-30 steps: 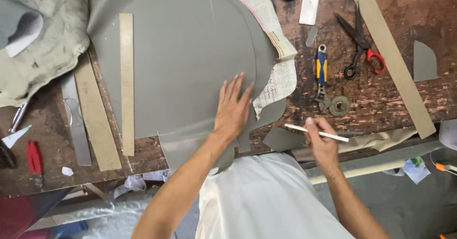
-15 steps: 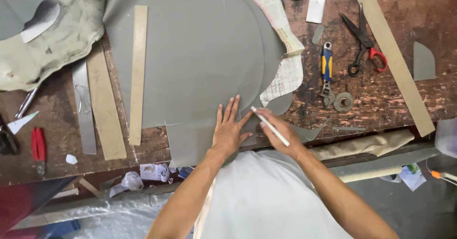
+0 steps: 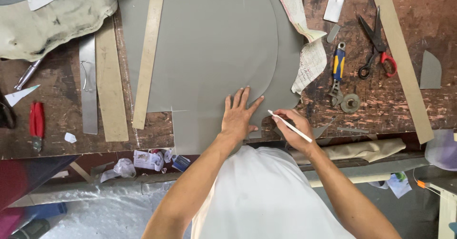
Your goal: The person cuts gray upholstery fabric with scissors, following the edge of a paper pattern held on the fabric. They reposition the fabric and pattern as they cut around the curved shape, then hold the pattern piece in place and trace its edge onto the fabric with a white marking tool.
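Note:
A large grey sheet [image 3: 209, 44] with a rounded right edge lies on the worn wooden workbench [image 3: 419, 110]. My left hand [image 3: 239, 115] presses flat on its near right part, fingers spread. My right hand [image 3: 293, 127] holds a white marking pencil [image 3: 289, 125], its tip at the sheet's curved edge just right of my left fingertips. A newspaper pattern piece [image 3: 304, 44] lies under the sheet's right edge.
A wooden ruler [image 3: 148, 53] lies on the sheet's left side, with a wider wooden strip [image 3: 110, 82] and a metal strip [image 3: 88, 82] beside it. Scissors [image 3: 376, 44], a blue wrench [image 3: 337, 72], a round washer [image 3: 351, 103], red pliers [image 3: 36, 124] and a beige cloth [image 3: 52, 15] lie around.
My left hand slid toward me down the sheet. My right hand came in from the bench's near edge and brought the pencil tip to the sheet's curved edge.

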A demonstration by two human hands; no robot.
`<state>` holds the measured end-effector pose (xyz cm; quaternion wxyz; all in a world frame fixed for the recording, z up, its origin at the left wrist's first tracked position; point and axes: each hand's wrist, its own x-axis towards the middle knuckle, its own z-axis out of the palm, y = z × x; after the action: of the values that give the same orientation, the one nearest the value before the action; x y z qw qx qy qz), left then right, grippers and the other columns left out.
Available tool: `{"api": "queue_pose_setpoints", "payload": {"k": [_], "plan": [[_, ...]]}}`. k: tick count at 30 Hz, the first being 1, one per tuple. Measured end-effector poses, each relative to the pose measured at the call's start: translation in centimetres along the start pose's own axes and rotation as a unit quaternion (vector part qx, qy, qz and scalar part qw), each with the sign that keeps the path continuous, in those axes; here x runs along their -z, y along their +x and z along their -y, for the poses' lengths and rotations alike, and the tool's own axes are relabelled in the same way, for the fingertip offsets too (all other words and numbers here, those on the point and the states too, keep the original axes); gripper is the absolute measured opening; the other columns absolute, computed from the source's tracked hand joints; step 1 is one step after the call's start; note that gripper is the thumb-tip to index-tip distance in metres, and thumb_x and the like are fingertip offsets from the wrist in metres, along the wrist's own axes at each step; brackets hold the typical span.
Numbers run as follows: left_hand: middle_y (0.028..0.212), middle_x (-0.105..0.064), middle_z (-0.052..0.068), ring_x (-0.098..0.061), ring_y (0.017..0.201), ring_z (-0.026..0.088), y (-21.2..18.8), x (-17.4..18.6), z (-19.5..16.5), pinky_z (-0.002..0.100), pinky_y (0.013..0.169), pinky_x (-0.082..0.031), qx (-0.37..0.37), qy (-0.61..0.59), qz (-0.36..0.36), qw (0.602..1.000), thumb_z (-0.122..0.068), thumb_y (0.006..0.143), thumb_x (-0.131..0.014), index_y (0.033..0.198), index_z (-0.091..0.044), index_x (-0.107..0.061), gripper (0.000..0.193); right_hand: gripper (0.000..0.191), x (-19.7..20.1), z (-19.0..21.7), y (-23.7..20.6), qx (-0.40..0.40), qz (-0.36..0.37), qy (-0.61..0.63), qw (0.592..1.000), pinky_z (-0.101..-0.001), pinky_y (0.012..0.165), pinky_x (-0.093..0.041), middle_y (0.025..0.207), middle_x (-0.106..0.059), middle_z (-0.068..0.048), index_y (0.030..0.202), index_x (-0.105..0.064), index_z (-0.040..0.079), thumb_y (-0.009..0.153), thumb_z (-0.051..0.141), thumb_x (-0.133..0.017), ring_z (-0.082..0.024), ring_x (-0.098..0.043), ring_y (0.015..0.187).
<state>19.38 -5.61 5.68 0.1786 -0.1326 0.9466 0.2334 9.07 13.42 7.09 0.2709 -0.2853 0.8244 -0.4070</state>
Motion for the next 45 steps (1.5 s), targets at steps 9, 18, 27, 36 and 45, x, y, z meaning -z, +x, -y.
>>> {"api": "queue_pose_setpoints", "payload": {"k": [9,18,27,36,45], "plan": [[0.167,-0.014,0.011,-0.015,0.153,0.031,0.3,0.2,-0.2,0.056,0.121,-0.019,0.008,-0.001,-0.003,1.000,-0.044,0.067,-0.090,0.158,-0.037,-0.029,0.109,0.024,-0.5,1.9,1.5,0.063,0.002,-0.021,0.998,-0.0313,0.078,-0.057,0.097,-0.072,-0.011,0.112,-0.072,0.001,0.089,0.007,-0.069,-0.018,-0.072,0.087],[0.167,-0.012,0.011,-0.015,0.153,0.031,0.8,0.2,-0.1,0.056,0.121,-0.019,0.010,0.010,0.012,1.000,-0.045,0.069,-0.088,0.159,-0.037,-0.026,0.109,0.024,-0.9,1.0,2.7,0.113,0.034,-0.102,0.988,-0.0360,0.078,-0.054,0.106,-0.074,-0.010,0.110,-0.074,0.004,0.088,0.007,-0.068,-0.024,-0.066,0.089],[0.167,-0.012,0.012,-0.014,0.154,0.031,0.8,0.5,0.3,0.057,0.121,-0.019,0.012,0.023,0.027,0.999,-0.046,0.071,-0.087,0.160,-0.036,-0.023,0.110,0.020,-1.0,1.1,2.0,0.096,-0.037,-0.102,0.989,-0.0363,0.081,-0.053,0.100,-0.074,-0.011,0.111,-0.076,0.004,0.092,0.009,-0.069,-0.026,-0.065,0.091],[0.167,-0.013,0.012,-0.014,0.153,0.032,0.5,1.0,0.2,0.058,0.121,-0.019,0.018,0.035,0.027,0.999,-0.048,0.069,-0.087,0.159,-0.035,-0.022,0.112,0.020,-0.5,1.3,2.2,-0.073,0.044,-0.139,0.987,-0.0368,0.077,-0.053,0.089,-0.071,-0.013,0.103,-0.081,0.009,0.084,0.014,-0.075,-0.025,-0.066,0.084],[0.167,-0.011,0.014,-0.014,0.154,0.032,0.2,1.2,0.4,0.058,0.121,-0.019,0.013,0.054,0.035,0.998,-0.049,0.072,-0.086,0.161,-0.035,-0.017,0.113,0.021,1.8,0.2,3.9,0.038,0.042,-0.117,0.992,-0.0351,0.084,-0.053,0.093,-0.074,-0.006,0.104,-0.080,0.012,0.086,0.013,-0.071,-0.026,-0.065,0.090]]}}
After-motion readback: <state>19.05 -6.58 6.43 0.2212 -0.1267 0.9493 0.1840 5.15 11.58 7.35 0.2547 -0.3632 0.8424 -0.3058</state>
